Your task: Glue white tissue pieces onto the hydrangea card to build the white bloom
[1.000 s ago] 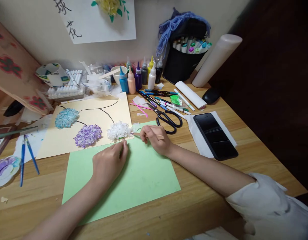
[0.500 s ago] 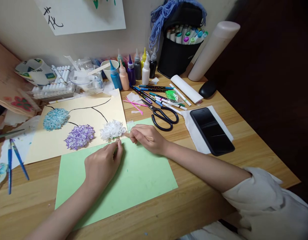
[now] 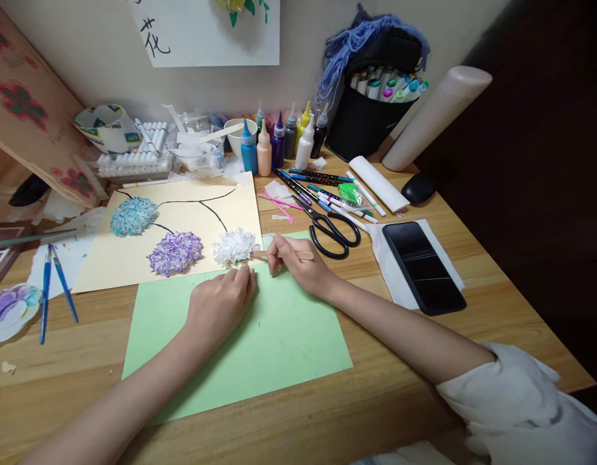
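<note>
My right hand (image 3: 298,263) pinches a thin wooden stick (image 3: 305,256) whose tip points at the white paper flower (image 3: 235,245) on the cream sheet (image 3: 133,258). My left hand (image 3: 221,303) rests on the green paper (image 3: 279,342) just below that flower, fingers curled together at its lower edge. What the fingers hold, if anything, is hidden. A purple flower (image 3: 175,252) and a blue flower (image 3: 132,216) sit further left on the same sheet, joined by black drawn stems.
Black scissors (image 3: 333,231), pens and pink strips lie right of the sheet. A phone (image 3: 423,265) rests on white paper. Paint bottles (image 3: 279,139), a marker bag (image 3: 370,110), a roll (image 3: 436,116) and a mouse (image 3: 418,187) line the back. Brushes (image 3: 53,284) and a palette (image 3: 10,310) lie at the left.
Both hands stay at the white flower; the stick's tip has edged closer to it. The camera view has shifted, moving everything a little to the right.
</note>
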A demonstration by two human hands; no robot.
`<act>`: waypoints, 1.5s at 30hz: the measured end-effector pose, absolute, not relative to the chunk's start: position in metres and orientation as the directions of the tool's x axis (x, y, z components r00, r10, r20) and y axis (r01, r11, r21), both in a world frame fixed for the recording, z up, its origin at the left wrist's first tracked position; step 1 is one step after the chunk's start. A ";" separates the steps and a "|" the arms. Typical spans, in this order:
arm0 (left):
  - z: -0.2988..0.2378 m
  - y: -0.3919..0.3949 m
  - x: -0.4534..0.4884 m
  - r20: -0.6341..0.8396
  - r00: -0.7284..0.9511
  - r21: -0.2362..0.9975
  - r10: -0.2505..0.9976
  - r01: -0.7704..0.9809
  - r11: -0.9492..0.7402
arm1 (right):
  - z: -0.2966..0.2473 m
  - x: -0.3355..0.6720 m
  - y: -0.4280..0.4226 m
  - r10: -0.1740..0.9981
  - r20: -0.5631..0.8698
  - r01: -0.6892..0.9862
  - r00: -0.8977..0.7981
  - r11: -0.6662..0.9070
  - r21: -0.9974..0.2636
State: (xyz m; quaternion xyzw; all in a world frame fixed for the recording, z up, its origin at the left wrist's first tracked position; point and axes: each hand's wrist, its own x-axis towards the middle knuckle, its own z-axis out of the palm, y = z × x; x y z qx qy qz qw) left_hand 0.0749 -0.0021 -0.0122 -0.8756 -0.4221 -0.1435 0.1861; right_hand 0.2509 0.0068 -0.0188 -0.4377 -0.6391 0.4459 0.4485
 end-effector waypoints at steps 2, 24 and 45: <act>-0.012 -0.002 0.075 0.413 0.596 -0.199 0.688 0.797 -0.571 | -0.019 0.252 0.005 0.950 0.223 0.195 -0.218 0.266 -0.944; -0.015 -0.004 0.076 0.348 0.571 -0.146 0.743 0.816 -0.559 | -0.020 0.253 0.002 0.913 0.318 0.290 -0.255 0.386 -0.876; -0.014 -0.005 0.076 0.201 0.524 -0.070 0.828 0.851 -0.521 | -0.024 0.265 0.004 0.951 0.300 0.407 0.078 0.244 -0.880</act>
